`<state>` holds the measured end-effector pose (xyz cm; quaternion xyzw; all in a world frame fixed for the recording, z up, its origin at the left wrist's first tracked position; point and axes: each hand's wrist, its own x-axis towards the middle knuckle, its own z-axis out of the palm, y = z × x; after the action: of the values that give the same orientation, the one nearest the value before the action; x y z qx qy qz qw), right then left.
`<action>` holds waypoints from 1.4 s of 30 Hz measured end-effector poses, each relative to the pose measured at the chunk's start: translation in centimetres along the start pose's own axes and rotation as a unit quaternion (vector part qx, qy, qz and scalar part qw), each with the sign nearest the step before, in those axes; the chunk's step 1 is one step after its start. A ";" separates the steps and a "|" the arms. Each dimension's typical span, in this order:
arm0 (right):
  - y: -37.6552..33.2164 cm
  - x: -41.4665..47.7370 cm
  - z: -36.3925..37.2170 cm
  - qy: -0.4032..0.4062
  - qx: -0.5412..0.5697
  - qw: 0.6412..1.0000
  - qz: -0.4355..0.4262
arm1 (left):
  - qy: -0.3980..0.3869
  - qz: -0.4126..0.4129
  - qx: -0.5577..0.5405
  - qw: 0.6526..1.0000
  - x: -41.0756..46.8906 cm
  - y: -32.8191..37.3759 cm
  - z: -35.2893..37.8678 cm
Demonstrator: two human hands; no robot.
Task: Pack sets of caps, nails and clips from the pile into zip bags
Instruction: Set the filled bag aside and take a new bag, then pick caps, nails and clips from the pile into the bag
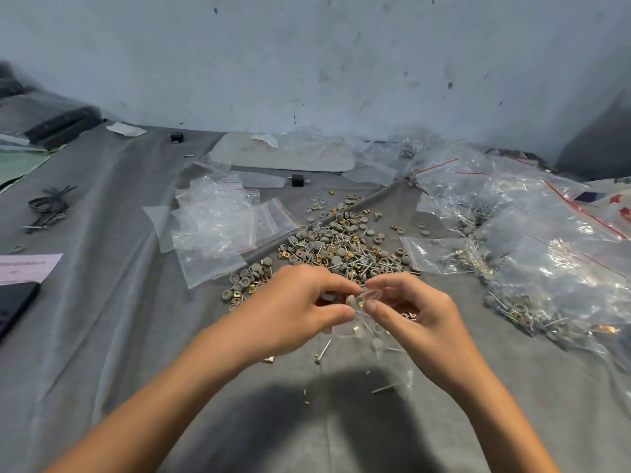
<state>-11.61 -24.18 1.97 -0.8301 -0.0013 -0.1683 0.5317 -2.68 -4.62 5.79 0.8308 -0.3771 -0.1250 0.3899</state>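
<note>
Both hands are in close over the grey cloth-covered surface (136, 336). The left hand (290, 312) and the right hand (420, 319) meet on a small clear plastic zip bag (382, 346). Thumb and forefinger of each hand are pinched on its top edge, so the fingers (338, 285) are clamped on the plastic from both sides. The bag trails down below the fingers, and grey caps, a nail and brass-coloured pieces show through it. Just beyond the fingers lies the loose pile of grey round caps, silver nails and brass-coloured square clips (338, 247), spread across the cloth. Beyond and to the left of the fingers sits a stack of empty clear zip bags with red seal lines (211, 227). Well off to the right of the fingers there's a heap of filled clear bags (546, 268). Under the fingers, just beside the held bag, a single silver nail (323, 351) lies on the cloth.
</note>
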 end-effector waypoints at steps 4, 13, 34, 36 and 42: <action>-0.2 -0.2 -0.1 0.002 0.023 1.000 0.001 | 0.011 0.006 0.067 0.998 -0.3 1.0 0.1; -0.6 -0.9 -0.3 0.004 0.047 0.999 -0.002 | 0.029 0.011 0.074 0.997 -0.7 1.7 0.5; -1.1 -1.7 -0.4 0.002 0.040 0.999 -0.001 | 0.053 0.037 0.035 0.997 -1.2 2.3 1.6; -1.0 -1.8 -0.3 0.000 0.036 0.999 -0.003 | 0.069 0.054 0.029 0.996 -1.5 2.2 2.1; -0.4 -2.2 -1.0 0.030 0.028 0.999 0.022 | 0.174 0.056 0.079 0.980 -1.5 -1.5 1.6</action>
<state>-14.01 -24.52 2.07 -0.8090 0.0280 -0.1816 0.5583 -3.75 -3.78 3.51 0.8454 -0.3582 0.0738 0.3893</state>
